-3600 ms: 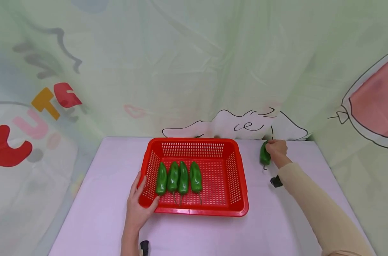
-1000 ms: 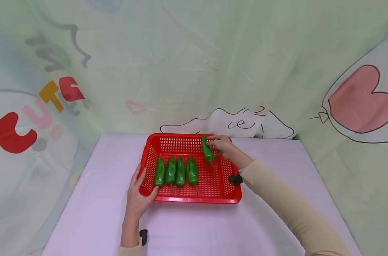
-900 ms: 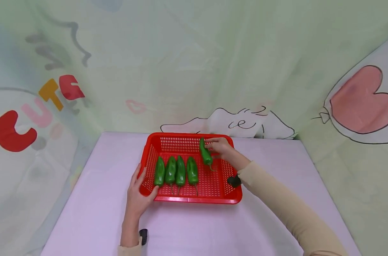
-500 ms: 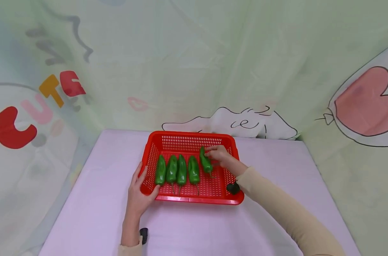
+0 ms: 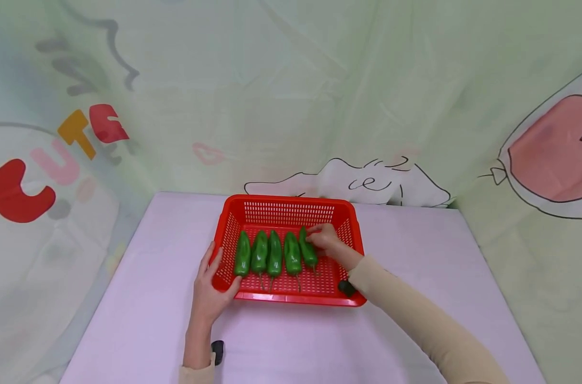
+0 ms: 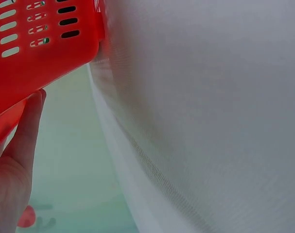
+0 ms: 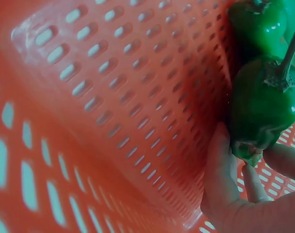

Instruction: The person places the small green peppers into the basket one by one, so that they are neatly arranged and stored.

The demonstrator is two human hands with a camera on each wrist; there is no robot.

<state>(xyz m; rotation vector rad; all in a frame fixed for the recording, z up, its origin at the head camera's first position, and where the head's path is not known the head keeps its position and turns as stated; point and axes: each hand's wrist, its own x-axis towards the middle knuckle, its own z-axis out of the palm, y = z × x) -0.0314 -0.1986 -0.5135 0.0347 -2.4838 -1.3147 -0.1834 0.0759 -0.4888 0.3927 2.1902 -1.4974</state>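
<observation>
A red plastic basket with slotted walls stands on the table. Its front left corner sits between the thumb and fingers of my left hand; in the left wrist view, that thumb lies against the basket's side. Inside, several glossy green peppers lie side by side with their stems toward me. My right hand reaches into the basket and pinches the rightmost green pepper near its tip. In the right wrist view this pepper lies between thumb and fingers, close beside another pepper.
A pale lilac cloth covers the table. Behind and at both sides hangs a printed fabric backdrop. Bare basket floor shows in front of the right hand, up to the right wall. Each wrist carries a small black device.
My right hand brought a pepper from the table's back right into the basket. It then lowered it leftward, beside the others. My left hand stays at the basket's corner.
</observation>
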